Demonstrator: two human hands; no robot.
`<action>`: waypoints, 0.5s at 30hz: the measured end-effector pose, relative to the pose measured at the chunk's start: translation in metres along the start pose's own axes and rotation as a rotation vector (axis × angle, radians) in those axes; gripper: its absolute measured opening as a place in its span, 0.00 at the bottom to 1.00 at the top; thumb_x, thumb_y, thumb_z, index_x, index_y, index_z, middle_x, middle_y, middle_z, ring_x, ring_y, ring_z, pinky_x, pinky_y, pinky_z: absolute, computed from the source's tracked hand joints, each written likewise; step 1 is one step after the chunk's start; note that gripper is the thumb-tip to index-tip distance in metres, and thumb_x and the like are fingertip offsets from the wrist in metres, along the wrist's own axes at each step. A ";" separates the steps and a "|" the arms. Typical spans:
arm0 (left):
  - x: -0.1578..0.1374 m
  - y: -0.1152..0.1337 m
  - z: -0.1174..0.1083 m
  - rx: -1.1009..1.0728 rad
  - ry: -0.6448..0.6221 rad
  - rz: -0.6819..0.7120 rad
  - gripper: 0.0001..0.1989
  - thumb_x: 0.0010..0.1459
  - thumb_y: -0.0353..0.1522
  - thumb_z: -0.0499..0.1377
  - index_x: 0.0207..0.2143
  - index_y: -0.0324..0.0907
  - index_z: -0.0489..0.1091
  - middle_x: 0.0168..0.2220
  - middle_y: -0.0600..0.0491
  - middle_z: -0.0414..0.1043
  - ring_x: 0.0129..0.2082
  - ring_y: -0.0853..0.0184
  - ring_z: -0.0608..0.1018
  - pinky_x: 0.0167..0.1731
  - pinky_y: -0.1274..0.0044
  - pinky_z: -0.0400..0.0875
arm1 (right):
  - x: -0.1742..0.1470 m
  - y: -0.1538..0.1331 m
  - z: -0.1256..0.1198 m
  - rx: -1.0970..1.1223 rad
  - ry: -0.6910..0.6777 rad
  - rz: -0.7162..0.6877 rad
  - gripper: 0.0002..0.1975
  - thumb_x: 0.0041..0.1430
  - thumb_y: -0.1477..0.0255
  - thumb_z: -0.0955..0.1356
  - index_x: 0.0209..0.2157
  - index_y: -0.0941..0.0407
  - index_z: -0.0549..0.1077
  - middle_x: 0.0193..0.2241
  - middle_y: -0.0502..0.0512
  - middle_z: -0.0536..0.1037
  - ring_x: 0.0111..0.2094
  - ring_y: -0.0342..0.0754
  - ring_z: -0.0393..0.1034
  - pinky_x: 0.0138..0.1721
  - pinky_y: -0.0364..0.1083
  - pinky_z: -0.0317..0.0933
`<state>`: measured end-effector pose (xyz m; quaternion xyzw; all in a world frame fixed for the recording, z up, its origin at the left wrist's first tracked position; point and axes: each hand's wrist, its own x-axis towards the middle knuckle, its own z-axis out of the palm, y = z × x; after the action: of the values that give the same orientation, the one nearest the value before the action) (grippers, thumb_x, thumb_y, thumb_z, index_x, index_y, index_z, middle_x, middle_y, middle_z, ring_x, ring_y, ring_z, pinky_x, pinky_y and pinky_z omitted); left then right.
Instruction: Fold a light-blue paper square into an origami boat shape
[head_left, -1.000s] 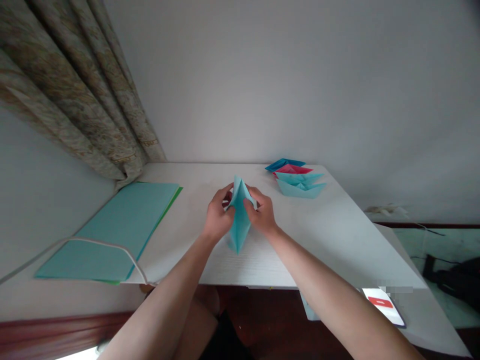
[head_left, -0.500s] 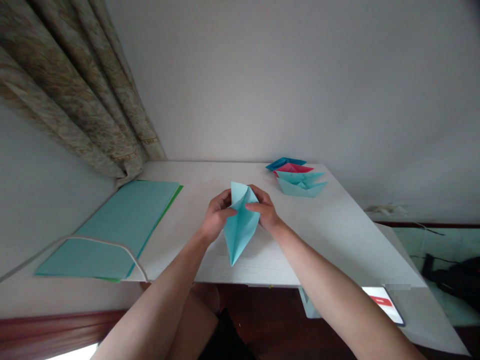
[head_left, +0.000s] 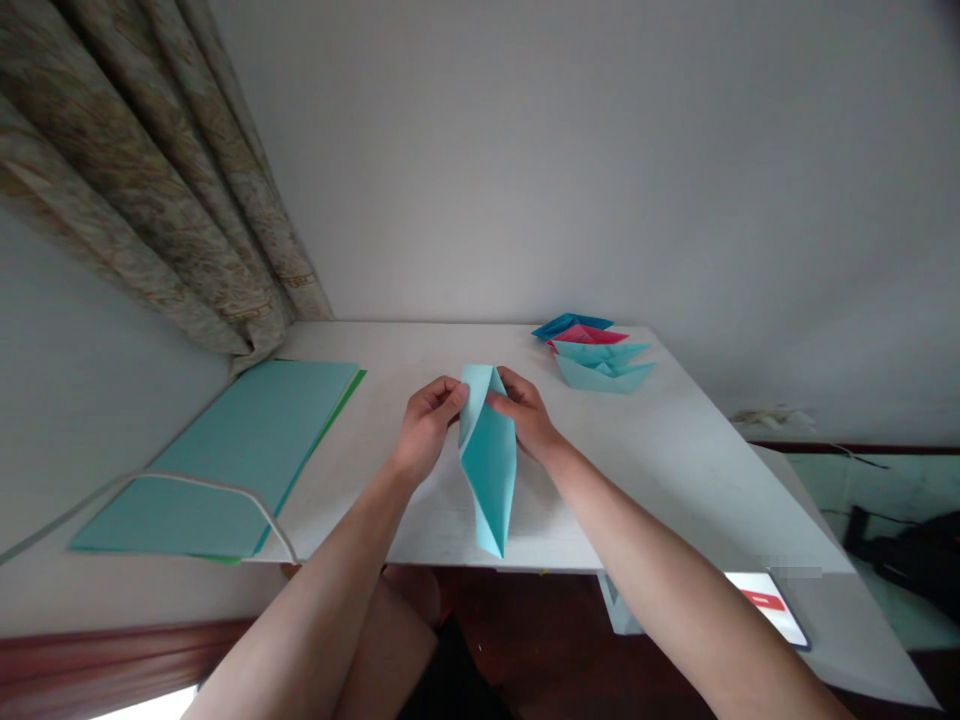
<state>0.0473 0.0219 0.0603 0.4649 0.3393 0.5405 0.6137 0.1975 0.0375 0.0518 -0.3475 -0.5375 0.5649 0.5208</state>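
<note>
1. Centrally, the folded turquoise paper [head_left: 491,475] stands between both hands near the front edge of the desk [head_left: 405,345]; whether its lower tip touches cannot be told.
2. Left hand [head_left: 425,425]: thumb and fingers closed narrowly, pinching the paper's upper left side.
3. Right hand [head_left: 531,415]: thumb on the inner face, fingers behind, gripping the opposite side; the paired grips presumably hold the walls apart.
4. Paper boats [head_left: 604,378]: grouped toward the back right corner, probably to spare the working area.
5. Flat sheets [head_left: 232,450]: stacked along the left edge, apparently for easy reach.
</note>
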 end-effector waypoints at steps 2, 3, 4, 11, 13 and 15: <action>-0.001 0.000 -0.001 -0.010 -0.007 0.003 0.17 0.50 0.42 0.65 0.23 0.40 0.66 0.19 0.59 0.61 0.20 0.75 0.63 0.21 0.81 0.57 | 0.000 -0.002 0.000 0.043 -0.016 0.018 0.13 0.44 0.61 0.72 0.30 0.54 0.72 0.22 0.46 0.70 0.21 0.43 0.62 0.24 0.42 0.57; -0.001 0.000 -0.001 -0.012 -0.007 -0.002 0.17 0.50 0.42 0.65 0.23 0.40 0.65 0.19 0.59 0.60 0.19 0.75 0.62 0.21 0.81 0.56 | -0.001 -0.003 0.000 0.068 -0.030 0.031 0.12 0.44 0.62 0.72 0.29 0.54 0.72 0.21 0.46 0.70 0.21 0.43 0.62 0.24 0.41 0.57; -0.002 0.000 -0.001 -0.013 -0.006 -0.015 0.17 0.50 0.42 0.65 0.23 0.40 0.65 0.19 0.59 0.59 0.19 0.75 0.62 0.20 0.81 0.55 | -0.001 -0.003 0.000 0.094 -0.045 0.042 0.12 0.43 0.63 0.72 0.29 0.54 0.72 0.20 0.46 0.69 0.21 0.42 0.62 0.24 0.41 0.57; -0.003 -0.002 0.002 -0.046 0.004 -0.074 0.16 0.49 0.42 0.65 0.25 0.40 0.65 0.22 0.58 0.64 0.20 0.74 0.64 0.21 0.80 0.56 | -0.001 -0.006 -0.001 0.153 -0.170 0.120 0.25 0.39 0.58 0.73 0.40 0.57 0.76 0.32 0.55 0.78 0.31 0.51 0.71 0.33 0.48 0.65; -0.002 -0.002 0.003 -0.046 0.007 -0.091 0.15 0.49 0.42 0.65 0.24 0.40 0.66 0.21 0.59 0.62 0.20 0.74 0.64 0.21 0.80 0.56 | 0.000 -0.002 -0.003 0.131 -0.153 0.103 0.26 0.40 0.57 0.73 0.41 0.56 0.76 0.33 0.56 0.78 0.32 0.52 0.71 0.34 0.48 0.65; -0.002 -0.001 0.004 -0.043 0.028 -0.119 0.15 0.49 0.41 0.64 0.23 0.40 0.66 0.19 0.60 0.60 0.19 0.74 0.63 0.21 0.80 0.56 | 0.002 0.002 -0.004 0.081 -0.081 0.038 0.24 0.42 0.58 0.73 0.41 0.54 0.76 0.34 0.54 0.78 0.34 0.51 0.72 0.35 0.48 0.65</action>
<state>0.0509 0.0195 0.0601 0.4232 0.3631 0.5166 0.6498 0.2006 0.0410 0.0496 -0.3130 -0.5283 0.6096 0.5013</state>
